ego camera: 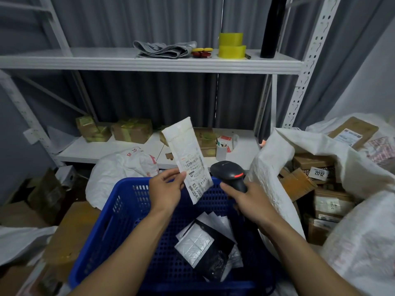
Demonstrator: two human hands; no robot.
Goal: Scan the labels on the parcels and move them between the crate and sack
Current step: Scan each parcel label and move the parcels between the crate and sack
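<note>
— Left hand?
— Pinching a white parcel by its lower left edge, between thumb and fingers. Held up over the far rim of the blue crate, leaning to the left, label side toward the camera.
— Right hand?
— Wrapped round the handle of a black scanner. Head turned toward the label, just beside the parcel's right edge, with a red strip on top. Touching or not, hard to tell.
— In the crate?
— A small heap of flat parcels on the bottom, white and silver, with a black one among them.
— And the sack?
— Just to the right of the crate, white, mouth open wide. Full of boxed parcels, brown, several with labels.
— Behind?
— A second sack, white with red print, at the crate's far left corner. Further back, a white rack: taped boxes on the lower shelf, two yellow tape rolls stacked on the upper shelf.
</note>
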